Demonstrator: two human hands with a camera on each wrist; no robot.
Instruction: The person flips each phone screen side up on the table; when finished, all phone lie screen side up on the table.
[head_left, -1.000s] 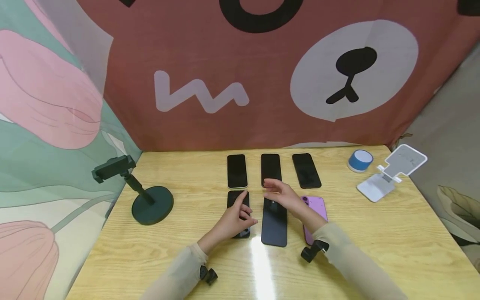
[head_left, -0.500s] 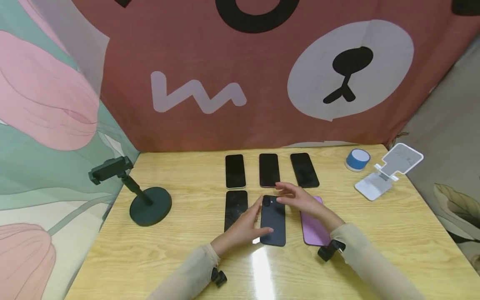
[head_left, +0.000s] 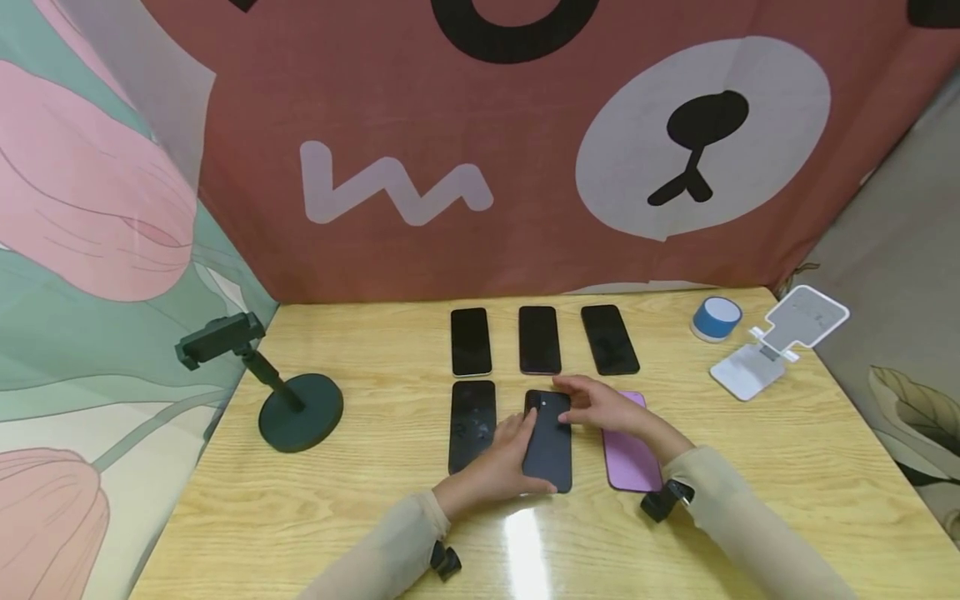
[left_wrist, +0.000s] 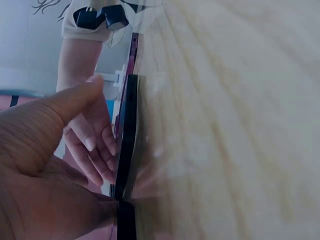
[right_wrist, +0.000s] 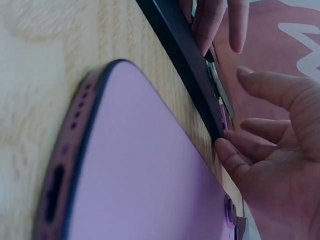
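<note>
A dark blue-grey phone lies back up in the front row. My left hand is at its left side, fingers along the long edge and the thumb stretched over the bottom end. The left wrist view shows that thumb raised off the phone. From the other side my right hand reaches to the upper right edge; in the right wrist view a fingertip meets the corner of the dark phone while the thumb stands apart. Under the right forearm lies a purple phone, back up.
Left of the dark phone is a black phone. Behind stand three black-faced phones in a row: left phone, middle phone, right phone. A black phone stand, a white stand and a blue-white cylinder flank them.
My left hand has moved right from the black phone to the dark blue-grey phone's left edge. My right hand has shifted right and toward me, from its top to its right edge.
</note>
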